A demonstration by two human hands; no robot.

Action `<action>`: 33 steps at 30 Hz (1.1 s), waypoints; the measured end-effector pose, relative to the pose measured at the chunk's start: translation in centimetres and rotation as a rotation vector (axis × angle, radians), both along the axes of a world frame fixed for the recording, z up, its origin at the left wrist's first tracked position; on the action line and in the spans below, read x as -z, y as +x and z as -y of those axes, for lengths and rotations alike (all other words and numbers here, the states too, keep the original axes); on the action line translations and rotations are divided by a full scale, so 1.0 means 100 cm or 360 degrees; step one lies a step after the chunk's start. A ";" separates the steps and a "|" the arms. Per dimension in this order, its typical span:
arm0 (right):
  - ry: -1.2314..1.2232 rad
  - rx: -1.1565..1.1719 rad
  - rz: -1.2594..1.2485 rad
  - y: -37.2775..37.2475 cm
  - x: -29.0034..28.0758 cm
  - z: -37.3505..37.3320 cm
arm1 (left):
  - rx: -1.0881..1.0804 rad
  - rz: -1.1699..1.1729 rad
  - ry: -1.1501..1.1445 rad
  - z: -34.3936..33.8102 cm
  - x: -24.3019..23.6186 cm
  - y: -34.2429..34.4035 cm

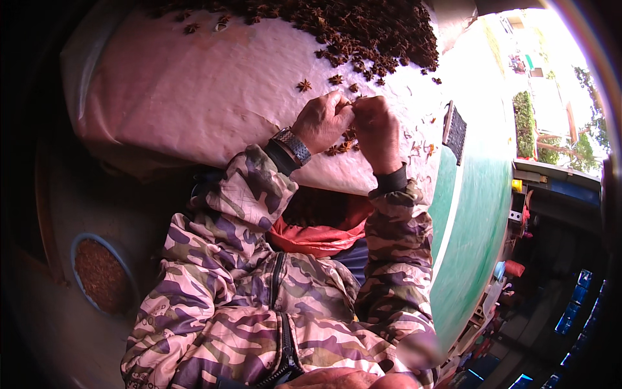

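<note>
My left hand [322, 121], with a metal-banded watch [296, 146] on its wrist, is closed, thumb and fingers pinched together. Right beside it my right hand [378, 129] is curled closed, and the fingertips of both meet over the table's pale plastic cover [188, 97]. Whatever they grip is too small and covered to name. Just beyond lie a few loose star anise [304, 85], in front of a large dark heap of star anise [369, 32]. A few more star anise pieces [340, 148] lie between my wrists near the table's edge.
A red bag [317, 241] hangs open below the table's near edge, over my lap. On the floor at left stands a blue-rimmed basin [103, 272] of brown bits. A dark rectangular mat or tray [455, 133] is at right, by the green floor [476, 214].
</note>
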State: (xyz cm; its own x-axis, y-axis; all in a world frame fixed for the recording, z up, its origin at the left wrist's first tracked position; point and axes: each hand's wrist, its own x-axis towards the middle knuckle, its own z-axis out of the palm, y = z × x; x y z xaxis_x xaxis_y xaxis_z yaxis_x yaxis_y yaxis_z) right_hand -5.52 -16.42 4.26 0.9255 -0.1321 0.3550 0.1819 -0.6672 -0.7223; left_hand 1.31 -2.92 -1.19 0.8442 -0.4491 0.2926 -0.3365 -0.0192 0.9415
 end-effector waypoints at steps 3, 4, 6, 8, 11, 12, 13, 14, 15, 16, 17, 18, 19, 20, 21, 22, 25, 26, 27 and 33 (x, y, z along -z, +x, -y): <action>-0.0310 -0.0079 0.0173 -0.005 0.008 -0.002 | -0.0018 0.0113 0.0241 0.000 -0.003 -0.004; -0.0506 -0.0100 0.0235 -0.008 0.008 0.001 | -0.0004 0.0121 0.0322 0.001 -0.002 -0.004; -0.0841 -0.0049 0.0296 -0.010 0.006 0.002 | -0.0008 0.0231 0.0375 0.000 -0.001 -0.006; -0.1130 0.0115 0.0283 -0.012 0.012 0.021 | 0.0030 0.0246 0.0330 -0.001 0.001 -0.007; -0.0755 0.0575 0.0049 -0.019 0.020 0.070 | 0.0118 0.0135 0.0118 -0.011 -0.002 -0.002; -0.0904 0.0748 -0.0096 -0.025 0.022 0.089 | 0.0060 0.0018 -0.0028 -0.009 -0.001 0.001; -0.1062 0.0947 -0.0252 -0.038 0.020 0.112 | 0.0098 -0.0074 -0.0074 -0.004 -0.003 0.001; -0.1187 0.0979 -0.0205 -0.049 0.025 0.137 | 0.0116 -0.0157 -0.0101 -0.005 -0.007 0.003; -0.1305 0.0991 -0.0157 -0.052 0.026 0.143 | 0.0117 -0.0244 -0.0121 -0.009 -0.011 0.005; -0.1330 0.1140 -0.0300 -0.056 0.030 0.147 | 0.0161 -0.0432 -0.0159 -0.012 -0.015 0.005; -0.1348 0.1063 -0.0127 -0.058 0.027 0.141 | 0.0150 -0.0544 -0.0207 -0.013 -0.017 0.005; -0.1365 0.0986 0.0045 -0.060 0.027 0.133 | 0.0140 -0.0657 -0.0257 -0.014 -0.018 0.005; -0.1380 0.0907 0.0215 -0.061 0.027 0.123 | 0.0131 -0.0771 -0.0309 -0.014 -0.018 0.005; -0.1221 0.0793 0.0163 -0.059 0.030 0.104 | 0.0123 -0.0806 -0.0403 -0.015 -0.018 0.005; -0.0585 0.0674 -0.0034 -0.061 0.034 0.086 | 0.0127 -0.0845 -0.0441 -0.013 -0.016 0.005; -0.0621 0.0586 -0.0058 -0.061 0.035 0.066 | 0.0122 -0.0879 -0.0475 -0.012 -0.014 0.006; -0.0699 0.0598 -0.0122 -0.054 0.033 0.013 | 0.0055 -0.0869 -0.0432 -0.013 -0.015 0.006; -0.0763 0.0666 -0.0208 -0.050 0.038 0.007 | 0.0042 -0.0834 -0.0403 -0.012 -0.015 0.005; -0.0826 0.0734 -0.0294 -0.046 0.042 0.006 | 0.0029 -0.0798 -0.0374 -0.011 -0.016 0.005; -0.0911 0.0717 -0.0183 -0.044 0.056 0.020 | 0.0143 -0.0648 -0.0282 -0.006 -0.006 0.000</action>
